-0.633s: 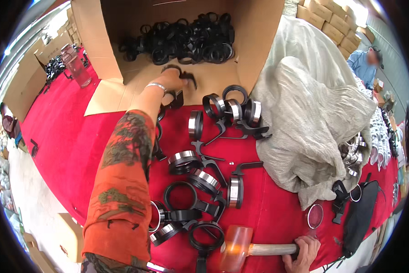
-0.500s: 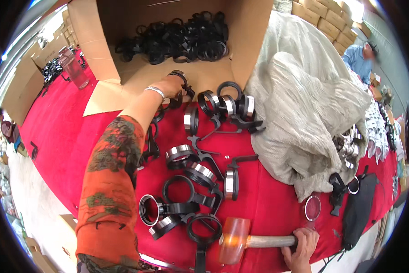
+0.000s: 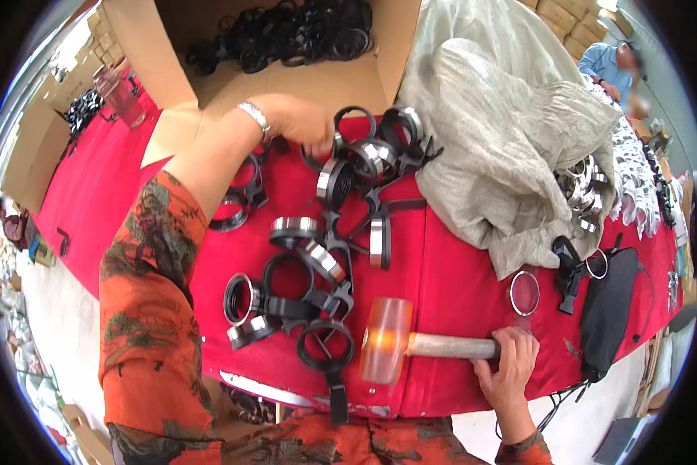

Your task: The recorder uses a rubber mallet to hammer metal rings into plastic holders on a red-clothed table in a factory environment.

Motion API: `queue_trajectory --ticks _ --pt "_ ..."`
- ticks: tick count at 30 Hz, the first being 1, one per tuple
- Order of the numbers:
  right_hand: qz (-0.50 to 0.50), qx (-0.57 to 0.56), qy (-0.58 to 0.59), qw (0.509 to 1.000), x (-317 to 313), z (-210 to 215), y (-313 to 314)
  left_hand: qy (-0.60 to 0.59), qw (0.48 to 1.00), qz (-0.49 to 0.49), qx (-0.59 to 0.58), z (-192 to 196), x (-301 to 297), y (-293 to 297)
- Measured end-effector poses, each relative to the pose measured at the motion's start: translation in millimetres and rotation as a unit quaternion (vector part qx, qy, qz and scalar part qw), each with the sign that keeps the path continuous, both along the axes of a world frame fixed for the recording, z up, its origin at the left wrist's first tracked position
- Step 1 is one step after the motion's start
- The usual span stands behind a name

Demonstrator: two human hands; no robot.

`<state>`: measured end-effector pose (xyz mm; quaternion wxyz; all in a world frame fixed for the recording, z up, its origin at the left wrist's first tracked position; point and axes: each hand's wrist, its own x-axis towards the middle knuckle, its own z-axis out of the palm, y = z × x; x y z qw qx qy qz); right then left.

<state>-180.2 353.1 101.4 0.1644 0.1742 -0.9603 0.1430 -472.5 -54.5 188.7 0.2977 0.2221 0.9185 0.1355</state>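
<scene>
My left hand (image 3: pixel 300 124) reaches to the far middle of the table, its fingers bent down and closed at a black ring part (image 3: pixel 314 160); the fingertips are partly hidden. Beside it, several black ring clamps with arms, some lined with a shiny silver band (image 3: pixel 334 183), crowd together. More of these clamps (image 3: pixel 288 277) lie in a cluster nearer to me. At the front right, my right hand (image 3: pixel 511 360) curls round the handle end of a mallet (image 3: pixel 450 346) with an amber, see-through head. The mallet lies on the red cloth (image 3: pixel 449 302).
An open cardboard box (image 3: pixel 399 58) with a heap of black rings (image 3: pixel 290 39) stands at the back. Right of it lies a grey woven sack (image 3: pixel 495 147) with silver parts. A loose silver ring (image 3: pixel 524 293) and black pouch (image 3: pixel 608 310) are further right. Another person (image 3: pixel 613 70) sits beyond.
My left hand has moved right, away from the box's front flap. The far ring clamps have shifted right and closer together. The whole view has tilted down; my right hand stays at the mallet.
</scene>
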Motion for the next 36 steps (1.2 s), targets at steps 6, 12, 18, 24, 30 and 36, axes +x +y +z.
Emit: queue_trajectory --ticks 6,12,18,24,30,36 --pt "0.008 -0.008 -0.014 1.000 0.7 -3.7 1.2 0.141 0.968 0.078 0.190 49.5 94.2 9.2" --pt "-0.006 0.003 0.020 1.000 5.8 -8.6 2.6 0.016 0.981 -0.070 0.182 42.3 278.4 11.6" --pt "0.018 0.002 0.064 0.998 12.9 -9.3 5.2 0.073 0.976 0.176 0.105 -35.6 357.8 13.5" --pt "0.035 -0.024 0.081 0.996 15.1 -13.6 7.3 0.232 0.919 0.308 0.079 -77.4 301.7 3.2" --pt "0.039 -0.023 0.113 0.993 10.8 -23.8 15.8 0.349 0.840 0.369 0.191 -95.3 314.8 1.3" --pt "0.050 -0.035 0.128 0.990 7.4 -26.4 16.2 0.343 0.748 0.495 0.277 -97.6 370.7 28.5"
